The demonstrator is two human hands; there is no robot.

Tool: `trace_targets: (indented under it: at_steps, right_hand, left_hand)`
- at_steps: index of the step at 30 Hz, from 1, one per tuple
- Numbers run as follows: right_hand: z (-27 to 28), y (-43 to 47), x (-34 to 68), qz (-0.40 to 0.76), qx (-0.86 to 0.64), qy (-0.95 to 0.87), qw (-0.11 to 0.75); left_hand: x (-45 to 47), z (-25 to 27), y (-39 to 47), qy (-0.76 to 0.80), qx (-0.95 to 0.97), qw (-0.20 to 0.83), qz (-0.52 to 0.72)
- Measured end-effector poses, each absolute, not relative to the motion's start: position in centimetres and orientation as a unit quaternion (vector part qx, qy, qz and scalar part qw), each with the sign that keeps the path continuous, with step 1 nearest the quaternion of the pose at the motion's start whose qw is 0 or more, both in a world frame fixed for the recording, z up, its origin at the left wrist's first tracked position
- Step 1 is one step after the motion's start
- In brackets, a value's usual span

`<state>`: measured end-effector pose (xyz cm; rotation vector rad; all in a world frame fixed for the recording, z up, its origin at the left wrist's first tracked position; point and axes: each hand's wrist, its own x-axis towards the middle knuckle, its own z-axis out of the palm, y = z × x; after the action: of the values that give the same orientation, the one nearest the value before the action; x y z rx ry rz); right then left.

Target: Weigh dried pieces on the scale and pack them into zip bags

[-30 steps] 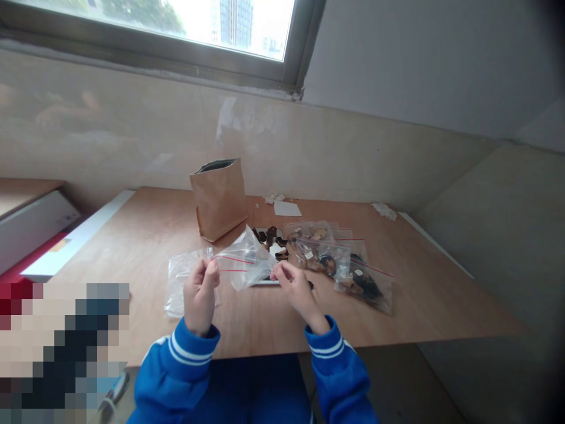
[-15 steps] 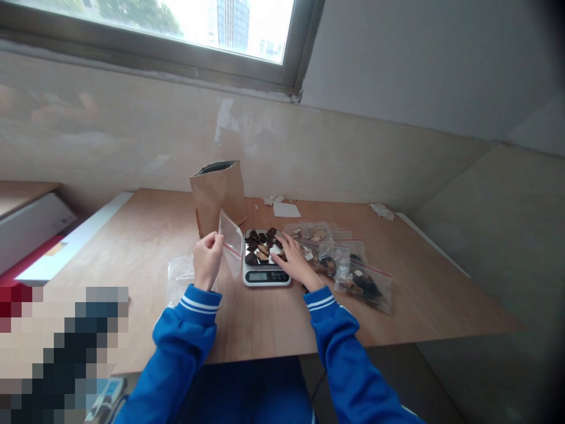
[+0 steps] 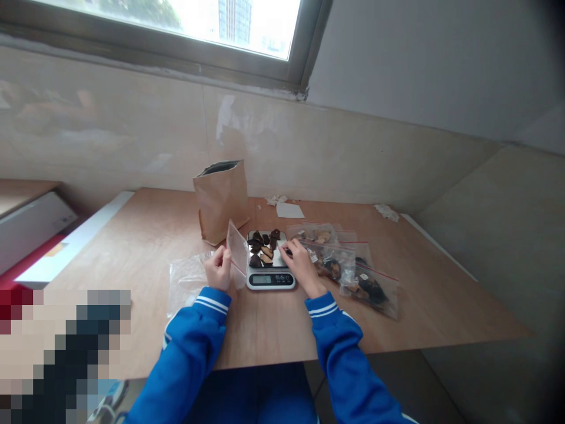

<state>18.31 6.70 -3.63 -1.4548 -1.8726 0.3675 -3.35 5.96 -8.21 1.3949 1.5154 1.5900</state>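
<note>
Left hand [image 3: 218,268] pinching small clear bag [image 3: 237,253] at 9 o'clock of scale [image 3: 269,268]. Right hand [image 3: 298,262] picking dark pieces [image 3: 262,247] off its tray. Might spill pieces onto table [image 3: 145,247] if bag mouth flops shut.

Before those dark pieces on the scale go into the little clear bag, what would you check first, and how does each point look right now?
1. Small clear zip bag held upright by left hand: ok.
2. Bag mouth open: cannot tell.
3. Right hand at the dark dried pieces: ok.
4. Pieces sit on the white digital kitchen scale: ok.
5. Scale reading legible: cannot tell.
6. Filled clear bags lie apart from the scale pan: ok.
</note>
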Motion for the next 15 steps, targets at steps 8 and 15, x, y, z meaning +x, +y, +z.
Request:
trace_targets:
  at_steps: [8,15]
  right_hand:
    - [2.8,5.8,11.1,0.369,-0.471,-0.721,0.349]
    - [2.8,6.1,8.6,0.273,-0.522,-0.749,0.305]
  left_hand:
    - [-3.2,-7.4,5.0,0.548,0.578,0.212,0.566]
    - [-3.1,-8.4,4.9,0.522,0.560,0.221,0.604]
